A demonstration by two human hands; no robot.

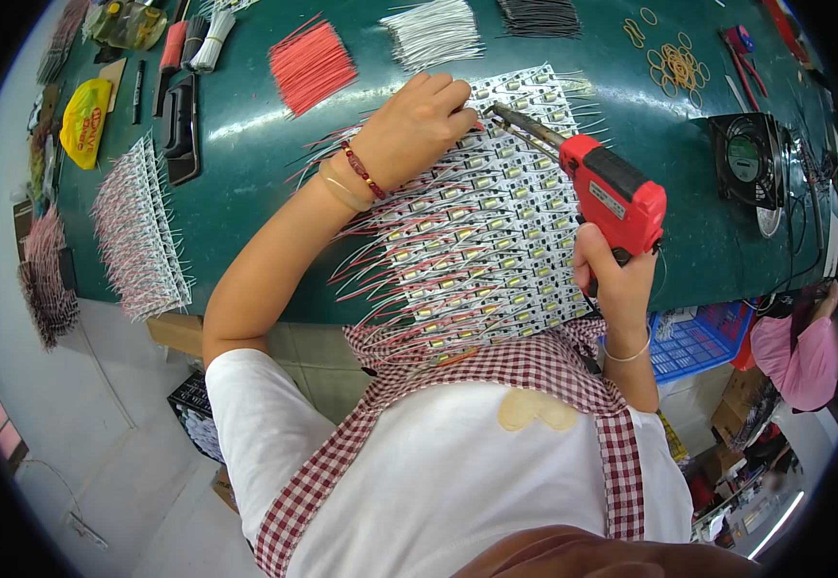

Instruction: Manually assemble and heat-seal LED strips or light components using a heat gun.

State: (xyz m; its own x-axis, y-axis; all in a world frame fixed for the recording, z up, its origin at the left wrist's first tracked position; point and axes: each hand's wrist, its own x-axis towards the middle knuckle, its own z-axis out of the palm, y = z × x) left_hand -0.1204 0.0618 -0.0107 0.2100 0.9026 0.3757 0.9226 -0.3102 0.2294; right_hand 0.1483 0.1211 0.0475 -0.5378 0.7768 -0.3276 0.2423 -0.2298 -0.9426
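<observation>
My right hand [615, 279] grips a red pistol-shaped soldering gun [613, 193], its metal tip pointing left onto a big sheet of small white LED boards [496, 231] with red and white wires sticking out of its left side. My left hand [417, 125] rests on the sheet's upper left, fingers bent down right beside the gun's tip; whether they pinch a wire is hidden. A beaded bracelet and a band sit on that wrist.
On the green table [245, 164] lie bundles of red wires [311, 64], white wires [432, 31] and black wires [540, 15], rubber bands [674, 65], a small black fan [748, 159], another wired board sheet [139, 231] and a yellow bag [85, 119]. A person in pink [804, 352] sits at right.
</observation>
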